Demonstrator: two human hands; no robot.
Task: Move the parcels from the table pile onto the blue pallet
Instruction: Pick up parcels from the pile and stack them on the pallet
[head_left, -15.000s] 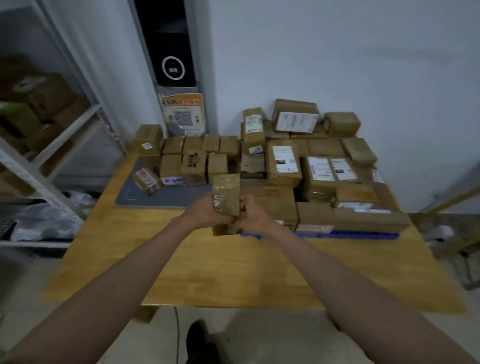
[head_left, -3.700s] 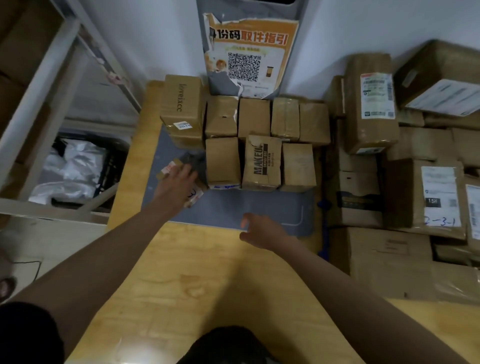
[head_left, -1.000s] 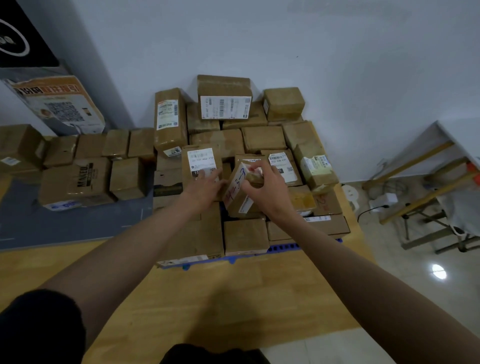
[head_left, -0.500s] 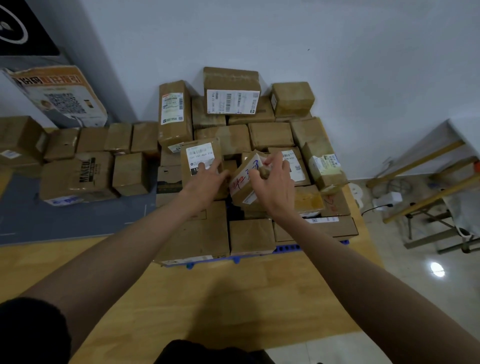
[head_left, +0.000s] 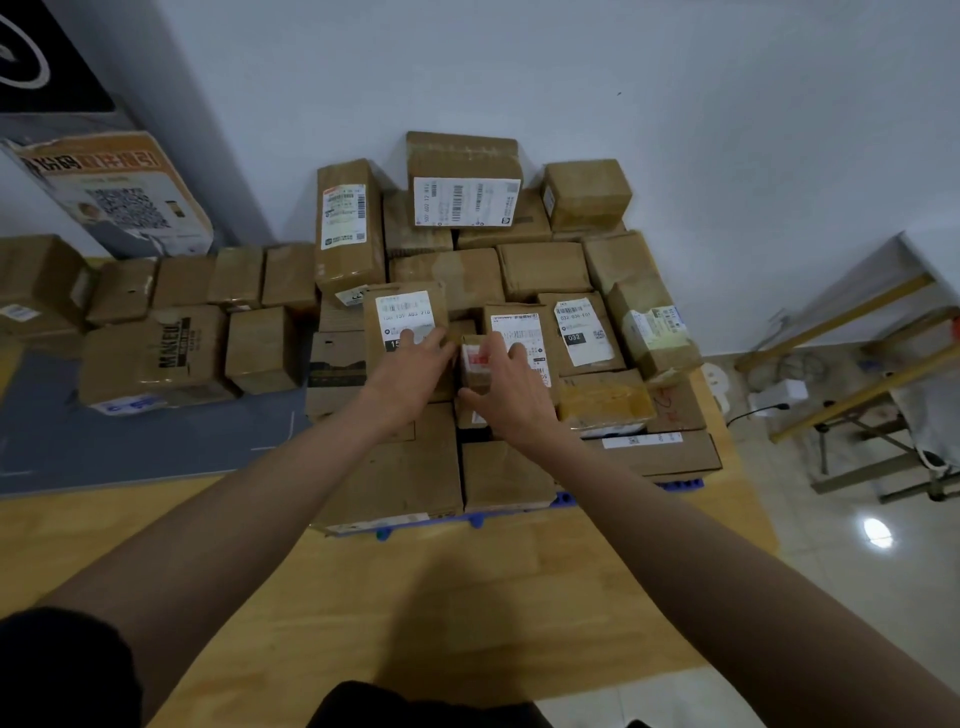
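Cardboard pile, far left: brown parcels in rows on the grey mat, on the wooden tabletop; one reads "MAKEUP" or similar. They remain to be moved.
Poster: orange QR notice leaning on the wall behind the pile.
Left hand: left hand lies on a labelled parcel in the stack, fingers fairly straight, pressing or steadying rather than clasping.
Small parcel: small parcel with a red-marked label, standing in a gap between stacked boxes, middle of the stack.
Right hand: right hand has its grip on the small parcel, thumb low on its near face, fingers curled over the top.
Blue pallet: blue pallet shows only as an edge under the front row; loaded several layers deep.
Step, judged: seating the small parcel into the gap.
Risk: gap looks narrow; forcing it down could shove neighbours sideways.
Risk, right edge: tilted box at the right side already leans outward over the floor; a nudge through the row could tip it off.
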